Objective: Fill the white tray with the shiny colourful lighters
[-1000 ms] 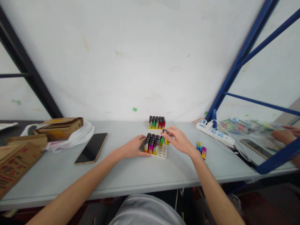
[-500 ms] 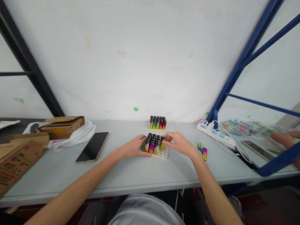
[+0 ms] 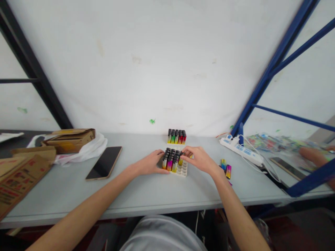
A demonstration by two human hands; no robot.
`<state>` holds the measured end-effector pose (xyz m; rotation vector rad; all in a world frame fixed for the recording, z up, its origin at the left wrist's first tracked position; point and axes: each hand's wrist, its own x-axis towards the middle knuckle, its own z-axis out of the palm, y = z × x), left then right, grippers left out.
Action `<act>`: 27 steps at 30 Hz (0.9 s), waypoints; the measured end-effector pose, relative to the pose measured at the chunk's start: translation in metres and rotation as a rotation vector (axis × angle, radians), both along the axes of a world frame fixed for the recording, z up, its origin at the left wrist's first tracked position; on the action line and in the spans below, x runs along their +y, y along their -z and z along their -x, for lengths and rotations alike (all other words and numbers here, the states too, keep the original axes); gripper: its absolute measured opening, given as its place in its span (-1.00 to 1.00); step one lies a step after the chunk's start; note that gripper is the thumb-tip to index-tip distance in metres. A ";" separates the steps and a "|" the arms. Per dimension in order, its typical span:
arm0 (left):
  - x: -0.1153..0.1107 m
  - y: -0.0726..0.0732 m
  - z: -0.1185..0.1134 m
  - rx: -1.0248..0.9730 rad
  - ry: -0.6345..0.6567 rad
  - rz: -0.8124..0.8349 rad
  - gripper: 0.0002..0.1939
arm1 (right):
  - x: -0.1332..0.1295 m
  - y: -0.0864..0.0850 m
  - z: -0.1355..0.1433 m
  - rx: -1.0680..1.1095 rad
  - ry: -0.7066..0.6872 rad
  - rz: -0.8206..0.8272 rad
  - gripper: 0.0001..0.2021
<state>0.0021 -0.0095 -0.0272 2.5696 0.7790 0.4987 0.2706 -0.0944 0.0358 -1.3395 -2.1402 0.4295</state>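
Observation:
Several black-topped lighters (image 3: 170, 163) stand upright in rows in a white tray (image 3: 182, 171) with round holes; holes show bare at its right front. My left hand (image 3: 151, 162) is spread around the tray's left side, thumb at the front corner and fingers at the back. My right hand (image 3: 196, 158) pinches a yellow lighter (image 3: 180, 161) by its black top, over the right part of the tray. Behind stands a second block of lighters (image 3: 177, 136), yellow, green and red.
Loose lighters (image 3: 228, 171) lie on the right. Beyond them are a power strip (image 3: 242, 150) and a blue frame (image 3: 251, 104). A phone (image 3: 104, 163) and cardboard boxes (image 3: 28, 174) are on the left. Another person's hand (image 3: 314, 156) shows far right.
Both hands keep nearly the same place. The yellow lighter in my right hand sits slightly lower in the tray. The other person's hand has shifted slightly left.

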 end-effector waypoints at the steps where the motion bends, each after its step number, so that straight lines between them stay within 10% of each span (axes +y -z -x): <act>1: 0.000 0.000 0.000 -0.002 0.000 -0.004 -0.17 | 0.000 0.000 0.000 0.010 0.000 0.006 -0.83; 18: -0.001 -0.001 0.000 0.029 -0.014 -0.006 -0.17 | -0.006 -0.012 -0.012 -0.045 0.064 0.033 -0.73; 27: 0.001 -0.002 0.000 0.019 -0.034 -0.005 -0.14 | -0.034 -0.034 -0.121 -0.200 0.543 0.079 -0.81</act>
